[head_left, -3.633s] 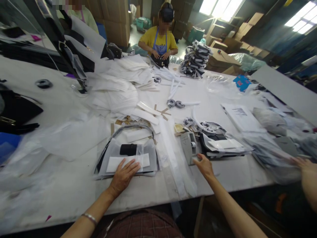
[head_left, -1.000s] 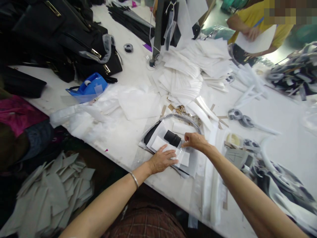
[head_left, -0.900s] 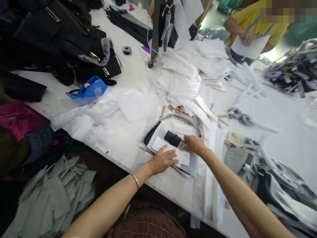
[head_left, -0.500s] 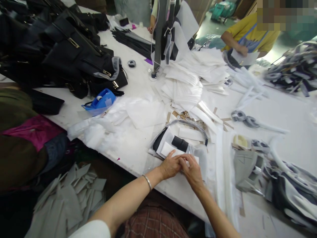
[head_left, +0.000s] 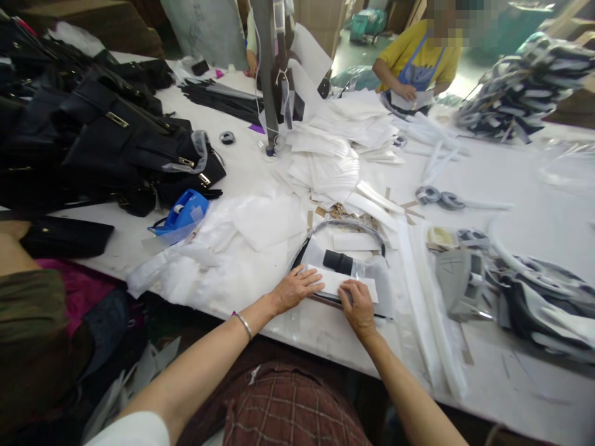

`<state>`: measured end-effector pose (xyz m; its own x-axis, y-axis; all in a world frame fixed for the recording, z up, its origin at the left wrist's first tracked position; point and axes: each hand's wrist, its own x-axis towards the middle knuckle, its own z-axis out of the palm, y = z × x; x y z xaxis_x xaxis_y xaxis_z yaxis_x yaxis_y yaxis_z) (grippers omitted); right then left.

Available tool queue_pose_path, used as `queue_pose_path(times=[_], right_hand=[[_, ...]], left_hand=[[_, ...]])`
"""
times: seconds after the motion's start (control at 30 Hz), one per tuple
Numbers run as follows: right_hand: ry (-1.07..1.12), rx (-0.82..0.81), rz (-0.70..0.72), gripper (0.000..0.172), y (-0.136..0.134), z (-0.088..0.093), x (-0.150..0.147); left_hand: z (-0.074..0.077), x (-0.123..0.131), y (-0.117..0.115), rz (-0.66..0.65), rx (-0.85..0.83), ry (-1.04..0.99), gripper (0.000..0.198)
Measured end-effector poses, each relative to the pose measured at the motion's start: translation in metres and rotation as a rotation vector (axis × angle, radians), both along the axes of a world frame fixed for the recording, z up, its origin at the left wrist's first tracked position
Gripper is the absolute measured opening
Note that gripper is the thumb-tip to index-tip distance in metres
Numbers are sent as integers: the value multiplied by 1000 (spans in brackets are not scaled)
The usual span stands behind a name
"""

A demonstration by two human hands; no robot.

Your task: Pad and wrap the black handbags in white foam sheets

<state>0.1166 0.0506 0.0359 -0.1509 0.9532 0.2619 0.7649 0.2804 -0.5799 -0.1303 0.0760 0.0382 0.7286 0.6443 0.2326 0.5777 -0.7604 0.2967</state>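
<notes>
In the head view, a handbag (head_left: 304,251) lies on the table before me, with a curved, film-wrapped handle (head_left: 346,223) at its far side. Translucent white sheeting (head_left: 381,272) covers much of it, and a black band (head_left: 338,262) lies across its middle. Along the near part lies a white strip (head_left: 332,282). My left hand (head_left: 292,290) rests flat on the strip's left end, fingers stretched out. Toward the strip's right half, my right hand (head_left: 357,305) has bent fingers closed at its near edge. The bag's underside is hidden.
Black bags (head_left: 125,136) are heaped at the left, near a blue tape dispenser (head_left: 186,212). White sheets (head_left: 325,155) pile beyond my bag. Long white strips (head_left: 430,310) and wrapped bags (head_left: 543,303) lie at right. A co-worker in yellow (head_left: 409,56) handles a piece across the table.
My hands, together over the white strip before, have moved apart. The left now lies flat on its left end, the right farther along it. The camera view has shifted slightly.
</notes>
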Motion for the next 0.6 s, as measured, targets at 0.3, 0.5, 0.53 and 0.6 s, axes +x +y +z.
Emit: queue_pose_path(times=[0.3, 0.5, 0.53, 0.6], right_hand=[[-266, 74, 78, 36, -13, -3, -44], [-298, 108, 18, 36, -24, -16, -52], [-301, 109, 11, 36, -24, -17, -54], [-305, 107, -11, 37, -26, -16, -57]], left_hand=[[-20, 2, 7, 92, -213, -124, 31], [-9, -8, 10, 61, -171, -113, 26], [-9, -8, 9, 70, -150, -103, 23], [-10, -7, 7, 97, -116, -98, 17]])
